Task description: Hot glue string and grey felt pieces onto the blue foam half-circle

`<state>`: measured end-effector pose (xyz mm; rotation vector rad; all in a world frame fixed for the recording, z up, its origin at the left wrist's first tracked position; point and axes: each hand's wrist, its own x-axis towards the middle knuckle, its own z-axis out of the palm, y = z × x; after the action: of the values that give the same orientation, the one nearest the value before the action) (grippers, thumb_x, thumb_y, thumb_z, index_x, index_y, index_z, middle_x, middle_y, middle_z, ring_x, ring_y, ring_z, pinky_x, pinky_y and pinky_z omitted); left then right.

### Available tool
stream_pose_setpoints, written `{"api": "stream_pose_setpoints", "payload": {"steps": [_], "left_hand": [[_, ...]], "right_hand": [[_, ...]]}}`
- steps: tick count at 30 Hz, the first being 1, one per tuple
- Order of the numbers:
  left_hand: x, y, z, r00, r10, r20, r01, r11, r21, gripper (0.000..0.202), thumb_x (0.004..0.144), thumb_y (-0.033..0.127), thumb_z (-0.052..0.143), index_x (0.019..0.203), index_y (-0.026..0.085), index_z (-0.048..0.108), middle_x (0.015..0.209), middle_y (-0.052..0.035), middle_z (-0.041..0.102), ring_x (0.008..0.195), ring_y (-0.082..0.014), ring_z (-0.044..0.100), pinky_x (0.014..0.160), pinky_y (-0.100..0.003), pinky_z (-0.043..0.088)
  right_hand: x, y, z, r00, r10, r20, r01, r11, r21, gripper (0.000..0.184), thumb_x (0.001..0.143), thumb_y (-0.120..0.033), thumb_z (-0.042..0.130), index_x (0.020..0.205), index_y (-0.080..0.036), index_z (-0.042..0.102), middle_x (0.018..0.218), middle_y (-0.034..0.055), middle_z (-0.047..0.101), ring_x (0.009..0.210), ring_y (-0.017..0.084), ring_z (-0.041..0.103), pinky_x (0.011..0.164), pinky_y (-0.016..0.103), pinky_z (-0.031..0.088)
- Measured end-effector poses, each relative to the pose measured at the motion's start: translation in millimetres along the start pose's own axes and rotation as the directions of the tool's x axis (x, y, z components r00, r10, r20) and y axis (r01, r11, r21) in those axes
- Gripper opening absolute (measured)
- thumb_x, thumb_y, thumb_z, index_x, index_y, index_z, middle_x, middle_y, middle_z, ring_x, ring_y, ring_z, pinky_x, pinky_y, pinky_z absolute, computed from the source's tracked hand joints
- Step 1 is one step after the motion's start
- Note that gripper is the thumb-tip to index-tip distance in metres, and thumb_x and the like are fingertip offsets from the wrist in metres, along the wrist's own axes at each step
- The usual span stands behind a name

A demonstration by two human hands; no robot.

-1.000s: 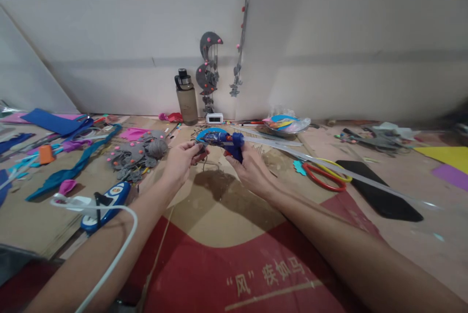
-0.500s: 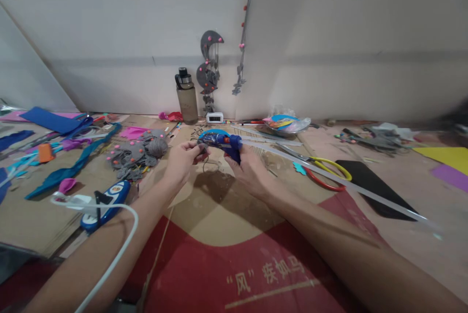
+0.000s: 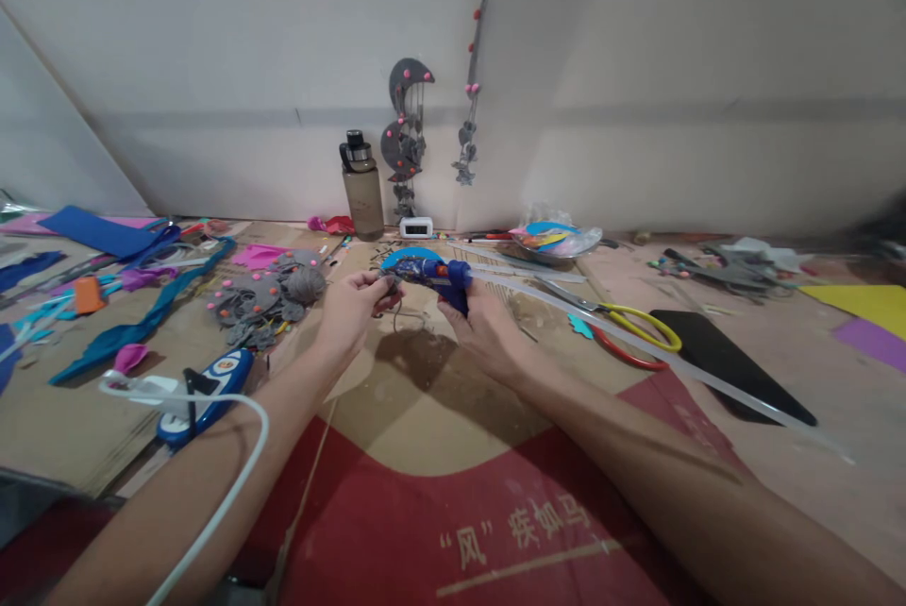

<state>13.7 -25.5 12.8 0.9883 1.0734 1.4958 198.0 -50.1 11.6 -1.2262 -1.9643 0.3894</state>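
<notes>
white panels (image 3: 283, 58) back a worktable (image 3: 813, 512) w/ brown-and-red cardboard (image 3: 425, 441) on it. r hand (image 3: 488, 328) is wrapped round the grip of a blue glue gun (image 3: 449, 277), held above the cardboard, nozzle end pointing l; a long clear glue stick (image 3: 566, 297) runs out the back, crossing in front of scissors (image 3: 600, 309) & a black slab (image 3: 722, 345) (phone or tablet, can't tell). l hand (image 3: 358, 299) has thumb & fingers pinched on a small dark grey piece (image 3: 392, 286) by the nozzle end; can't tell if they touch. blue disc (image 3: 407, 254) shows just behind the gun. off l, a dotted grey pile (image 3: 244, 299) lies next to a yarn ball (image 3: 307, 285). at back, a bottle (image 3: 362, 202) stands upright beside a grey moon hanging (image 3: 394, 143).
</notes>
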Motion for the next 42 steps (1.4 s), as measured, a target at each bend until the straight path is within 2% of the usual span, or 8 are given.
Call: {"api": "stream_pose_setpoints", "payload": {"steps": [14, 21, 27, 31, 34, 37, 39, 42], "left_hand": [[2.8, 3.4, -3.3, 0.996, 0.072, -0.051, -0.072, 0.997, 0.009, 0.023, 0.057, 0.026, 0.077, 0.068, 0.011, 0.063, 0.067, -0.0041, 0.065, 0.064, -0.0136, 0.065, 0.071, -0.029, 0.054], [4.1, 5.1, -4.2, 0.997, 0.068, -0.048, -0.067, 0.998, 0.019, 0.024, 0.058, 0.027, 0.076, 0.072, 0.011, 0.065, 0.072, -0.0046, 0.067, 0.066, -0.0129, 0.065, 0.068, -0.025, 0.053], [2.9, 12.3, -4.1, 0.996, 0.064, -0.067, -0.064, 0.998, 0.003, 0.021, 0.061, 0.024, 0.074, 0.075, 0.011, 0.065, 0.072, -0.0043, 0.067, 0.066, -0.0122, 0.065, 0.065, -0.022, 0.052], [4.3, 18.4, -6.2, 0.993, 0.078, -0.086, -0.084, 0.994, -0.065, 0.018, 0.061, 0.021, 0.073, 0.073, 0.011, 0.063, 0.073, -0.0034, 0.066, 0.066, -0.0113, 0.065, 0.064, -0.022, 0.052], [6.0, 20.1, -7.8, 0.994, 0.075, -0.075, -0.082, 0.992, -0.099, 0.017, 0.062, 0.02, 0.073, 0.072, 0.012, 0.062, 0.073, -0.0034, 0.066, 0.067, -0.0117, 0.065, 0.064, -0.022, 0.052], [5.5, 20.3, -7.4, 0.995, 0.073, -0.061, -0.079, 0.992, -0.101, 0.019, 0.061, 0.022, 0.074, 0.071, 0.012, 0.061, 0.072, -0.0034, 0.066, 0.069, -0.0123, 0.065, 0.064, -0.022, 0.052], [3.5, 20.4, -6.3, 0.995, 0.085, -0.049, -0.088, 0.993, -0.075, 0.019, 0.06, 0.023, 0.074, 0.071, 0.012, 0.062, 0.072, -0.0033, 0.065, 0.069, -0.012, 0.065, 0.064, -0.021, 0.052], [-0.1, 20.1, -5.1, 0.988, 0.142, -0.054, -0.14, 0.989, 0.042, 0.021, 0.06, 0.028, 0.075, 0.07, 0.013, 0.064, 0.07, -0.0013, 0.063, 0.062, -0.0098, 0.06, 0.058, -0.021, 0.051]], "right_hand": [[-1.1, 5.7, 1.2, 0.999, -0.013, -0.031, 0.012, 0.999, -0.036, 0.034, 0.086, -0.033, 0.043, 0.113, -0.014, 0.052, 0.1, 0.0132, 0.062, 0.087, 0.024, 0.057, 0.079, 0.036, 0.045], [-1.2, 6.3, 0.3, 0.999, -0.007, -0.037, 0.006, 1.0, -0.019, 0.029, 0.086, -0.033, 0.043, 0.108, -0.016, 0.052, 0.097, 0.0118, 0.063, 0.085, 0.023, 0.058, 0.077, 0.035, 0.045], [-1.3, 4.9, -4.0, 0.998, 0.065, -0.017, -0.066, 0.998, -0.015, 0.024, 0.086, -0.032, 0.044, 0.101, -0.016, 0.053, 0.089, 0.011, 0.062, 0.077, 0.022, 0.057, 0.071, 0.035, 0.045], [2.9, 12.3, -1.6, 0.996, 0.073, -0.05, -0.07, 0.995, 0.067, 0.022, 0.082, -0.031, 0.049, 0.098, -0.017, 0.054, 0.093, 0.0096, 0.063, 0.081, 0.021, 0.058, 0.073, 0.034, 0.047], [9.5, 24.0, 0.9, 0.971, 0.237, 0.024, -0.237, 0.947, 0.217, 0.018, 0.078, -0.029, 0.054, 0.093, -0.018, 0.053, 0.081, 0.0047, 0.064, 0.061, 0.016, 0.059, 0.058, 0.03, 0.047], [16.4, 40.1, -1.9, 0.887, 0.419, 0.196, -0.46, 0.843, 0.279, 0.013, 0.075, -0.025, 0.058, 0.084, -0.019, 0.05, 0.054, -0.0032, 0.057, 0.039, 0.012, 0.05, 0.042, 0.024, 0.04], [19.5, 51.9, -8.1, 0.85, 0.473, 0.232, -0.516, 0.837, 0.184, 0.012, 0.074, -0.026, 0.059, 0.077, -0.019, 0.05, 0.045, -0.0047, 0.052, 0.036, 0.012, 0.048, 0.04, 0.023, 0.037], [20.6, 65.1, -20.4, 0.899, 0.423, 0.116, -0.408, 0.904, -0.129, 0.018, 0.073, -0.031, 0.061, 0.066, -0.018, 0.051, 0.052, 0.0012, 0.056, 0.046, 0.014, 0.053, 0.048, 0.026, 0.039]]}}
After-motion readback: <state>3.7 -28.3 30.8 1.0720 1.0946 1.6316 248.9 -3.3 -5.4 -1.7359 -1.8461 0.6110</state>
